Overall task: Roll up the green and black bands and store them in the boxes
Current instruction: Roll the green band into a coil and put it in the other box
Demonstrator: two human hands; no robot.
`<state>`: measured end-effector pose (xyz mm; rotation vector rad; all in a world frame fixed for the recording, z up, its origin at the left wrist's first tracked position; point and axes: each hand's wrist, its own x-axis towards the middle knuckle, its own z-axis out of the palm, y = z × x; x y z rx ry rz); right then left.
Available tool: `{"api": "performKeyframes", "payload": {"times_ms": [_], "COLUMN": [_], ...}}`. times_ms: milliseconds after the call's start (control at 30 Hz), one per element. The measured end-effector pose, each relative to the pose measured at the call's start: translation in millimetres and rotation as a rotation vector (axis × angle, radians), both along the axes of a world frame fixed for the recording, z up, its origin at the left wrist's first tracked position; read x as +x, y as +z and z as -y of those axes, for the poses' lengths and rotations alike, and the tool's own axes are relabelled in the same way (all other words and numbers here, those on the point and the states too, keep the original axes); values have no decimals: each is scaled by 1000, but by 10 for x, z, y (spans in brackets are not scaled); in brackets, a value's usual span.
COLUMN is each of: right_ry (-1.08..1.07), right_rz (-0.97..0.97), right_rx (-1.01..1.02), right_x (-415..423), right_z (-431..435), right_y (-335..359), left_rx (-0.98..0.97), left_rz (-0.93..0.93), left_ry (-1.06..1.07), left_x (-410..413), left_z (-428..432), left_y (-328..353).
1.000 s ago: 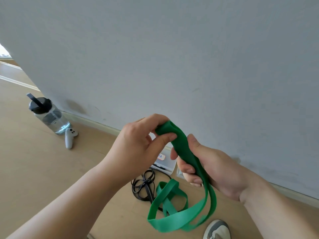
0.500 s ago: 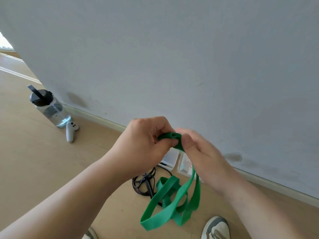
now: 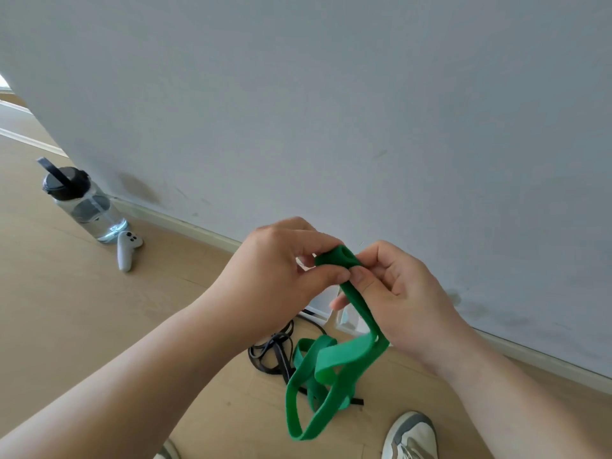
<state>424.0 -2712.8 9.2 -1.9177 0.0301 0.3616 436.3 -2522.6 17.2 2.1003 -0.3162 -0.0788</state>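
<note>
— pale grey wall (image 3: 331, 111) filled most of the view, with a light wooden floor (image 3: 66, 309) below it. where was the green band (image 3: 361, 309)?
— up off the floor, between both hands. the left hand (image 3: 275, 279) pinched its folded top end with thumb and curled fingers. the right hand (image 3: 397, 293) pinched the strip just beside that, thumb pressed on it. the rest hung down in loose loops.
— and the black band (image 3: 280, 357)?
— it lay tangled on the floor under the hands, near the clear boxes (image 3: 321, 304) by the wall. the hands hid most of those.
— anything else?
— a water bottle (image 3: 82, 207) stood by the wall at the left, with a white controller (image 3: 126, 250) just beside it. a shoe (image 3: 410, 435) showed at the bottom edge.
</note>
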Motion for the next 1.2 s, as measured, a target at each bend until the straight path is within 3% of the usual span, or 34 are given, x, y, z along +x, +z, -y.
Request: {"api": "performKeyframes", "payload": {"times_ms": [167, 333, 467, 767, 1000, 1200], "right_ry": [-24, 11, 4, -123, -234, -112], "right_rz": [-15, 6, -18, -32, -5, -9], "right_rx": [-37, -105, -84, -38, -19, -70], "right_x": [-19, -38, -71, -132, -141, -116], "right_z": [-70, -124, -185, -236, -234, -142], "right_y": [-11, -19, -42, -18, -47, -46], "left_rx": [189, 100, 205, 118, -19, -106], "left_rz": [74, -45, 49, 272, 195, -11], "left_ry": [-48, 113, 151, 279, 208, 215], "left_x": [23, 39, 16, -104, -160, -130], "left_z": [21, 13, 40, 210, 302, 209], "left_y": [-57, -27, -73, -206, -357, -245]}}
